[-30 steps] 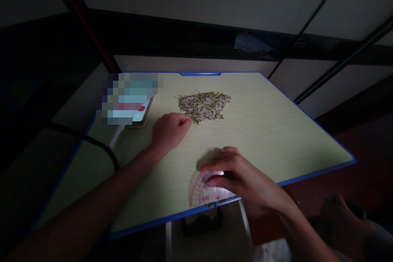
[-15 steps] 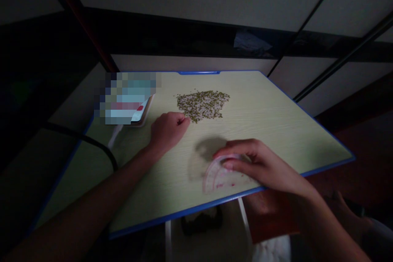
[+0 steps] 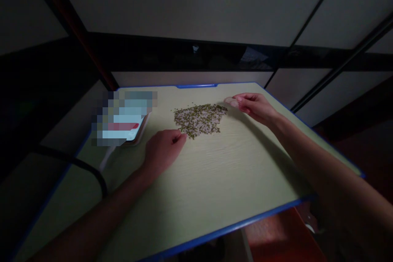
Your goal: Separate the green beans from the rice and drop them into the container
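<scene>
A flat pile of small green beans and pale grains [image 3: 199,119] lies mixed near the middle of the table [image 3: 215,176]. My right hand [image 3: 256,106] is closed in a pinch on a clear plastic protractor [image 3: 232,101], tilted beside the pile's right edge. Most of the protractor's markings cannot be made out at this angle. At the pile's near left edge rests my left hand [image 3: 162,149], curled shut with the fingertips against the grains. Whatever those fingers may hold is hidden.
A phone [image 3: 132,133], partly blurred out, lies at the table's left with a white cable [image 3: 107,157]. A dark curved tube [image 3: 95,170] crosses the left side. Blue edging [image 3: 233,229] borders the tabletop. An orange-red surface [image 3: 279,233] shows below the front edge.
My right hand has carried the protractor from the table's front edge up and away to the pile's right side. My left hand has stayed by the pile. The view has tilted slightly upward.
</scene>
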A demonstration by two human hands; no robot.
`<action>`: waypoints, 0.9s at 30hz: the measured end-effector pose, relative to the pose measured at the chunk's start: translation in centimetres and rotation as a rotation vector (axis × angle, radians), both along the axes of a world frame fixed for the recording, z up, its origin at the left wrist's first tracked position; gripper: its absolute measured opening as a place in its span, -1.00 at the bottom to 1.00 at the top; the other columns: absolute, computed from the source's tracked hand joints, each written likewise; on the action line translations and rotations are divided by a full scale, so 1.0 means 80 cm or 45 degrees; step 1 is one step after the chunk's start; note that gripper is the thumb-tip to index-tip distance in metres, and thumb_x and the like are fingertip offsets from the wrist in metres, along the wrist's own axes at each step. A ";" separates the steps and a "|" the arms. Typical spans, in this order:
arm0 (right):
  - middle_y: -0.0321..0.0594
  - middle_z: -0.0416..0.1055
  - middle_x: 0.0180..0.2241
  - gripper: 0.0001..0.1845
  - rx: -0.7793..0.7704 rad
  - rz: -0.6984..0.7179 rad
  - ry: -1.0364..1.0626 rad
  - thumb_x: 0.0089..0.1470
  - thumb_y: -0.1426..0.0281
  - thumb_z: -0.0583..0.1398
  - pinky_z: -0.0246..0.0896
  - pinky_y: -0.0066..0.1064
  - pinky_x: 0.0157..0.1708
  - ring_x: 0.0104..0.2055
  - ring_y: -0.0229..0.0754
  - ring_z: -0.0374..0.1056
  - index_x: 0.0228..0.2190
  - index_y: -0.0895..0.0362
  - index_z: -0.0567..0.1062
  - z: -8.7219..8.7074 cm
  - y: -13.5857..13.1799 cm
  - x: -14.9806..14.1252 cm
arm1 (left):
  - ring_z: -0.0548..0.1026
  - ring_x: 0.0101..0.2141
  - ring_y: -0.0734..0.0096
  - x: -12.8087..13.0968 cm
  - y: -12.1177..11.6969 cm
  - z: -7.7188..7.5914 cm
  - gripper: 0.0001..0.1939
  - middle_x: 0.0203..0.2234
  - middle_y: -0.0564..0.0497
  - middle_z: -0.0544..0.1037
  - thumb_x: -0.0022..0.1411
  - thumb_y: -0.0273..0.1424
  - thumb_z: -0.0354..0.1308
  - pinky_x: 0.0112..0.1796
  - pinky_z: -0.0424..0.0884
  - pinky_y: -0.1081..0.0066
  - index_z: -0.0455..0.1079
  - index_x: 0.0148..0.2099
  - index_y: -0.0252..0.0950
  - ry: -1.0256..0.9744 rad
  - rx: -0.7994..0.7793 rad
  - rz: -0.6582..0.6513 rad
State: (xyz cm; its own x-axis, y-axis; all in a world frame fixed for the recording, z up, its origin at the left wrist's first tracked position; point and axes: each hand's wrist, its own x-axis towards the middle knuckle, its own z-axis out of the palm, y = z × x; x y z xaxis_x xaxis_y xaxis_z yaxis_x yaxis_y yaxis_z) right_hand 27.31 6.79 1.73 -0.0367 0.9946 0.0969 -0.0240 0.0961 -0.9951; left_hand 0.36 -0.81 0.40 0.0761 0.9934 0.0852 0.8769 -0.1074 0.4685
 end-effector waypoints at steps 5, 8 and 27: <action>-0.30 0.46 -0.50 -0.63 -0.087 -0.047 0.166 -0.45 0.38 0.41 0.19 -0.56 -0.59 -0.55 -0.39 0.28 -0.45 0.16 0.51 -0.024 0.026 0.021 | 0.14 -0.63 0.51 -0.002 0.001 -0.003 -0.64 -0.75 0.15 0.07 0.05 -0.19 -0.15 -0.54 -0.07 0.45 -0.02 -0.68 -0.25 -0.014 -0.047 0.002; -0.31 0.48 -0.48 -0.59 -0.031 -0.118 0.295 -0.46 0.37 0.41 0.26 -0.53 -0.52 -0.50 -0.35 0.35 -0.42 0.12 0.49 -0.035 0.029 0.029 | 0.15 -0.63 0.51 -0.003 0.002 -0.003 -0.63 -0.75 0.15 0.08 0.05 -0.17 -0.16 -0.54 -0.07 0.45 -0.02 -0.68 -0.25 -0.011 -0.075 0.010; -0.28 0.46 -0.58 -0.77 0.136 -0.247 -0.151 -0.35 0.35 0.30 0.28 -0.40 -0.45 -0.53 -0.26 0.34 -0.50 0.16 0.49 -0.035 0.025 0.038 | 0.20 -0.61 0.46 -0.011 0.007 -0.007 -0.59 -0.75 0.17 0.12 0.03 -0.05 -0.23 -0.53 0.02 0.46 0.02 -0.66 -0.24 -0.010 -0.210 0.046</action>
State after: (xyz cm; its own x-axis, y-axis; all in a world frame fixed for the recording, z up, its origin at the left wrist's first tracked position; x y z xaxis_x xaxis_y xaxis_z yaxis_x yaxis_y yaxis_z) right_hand 30.34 8.77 -1.07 0.1368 0.9684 0.2086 0.1217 0.1926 -0.9737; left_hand -0.53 -0.24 -0.12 0.0399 0.9961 -0.0790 0.8752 0.0033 0.4837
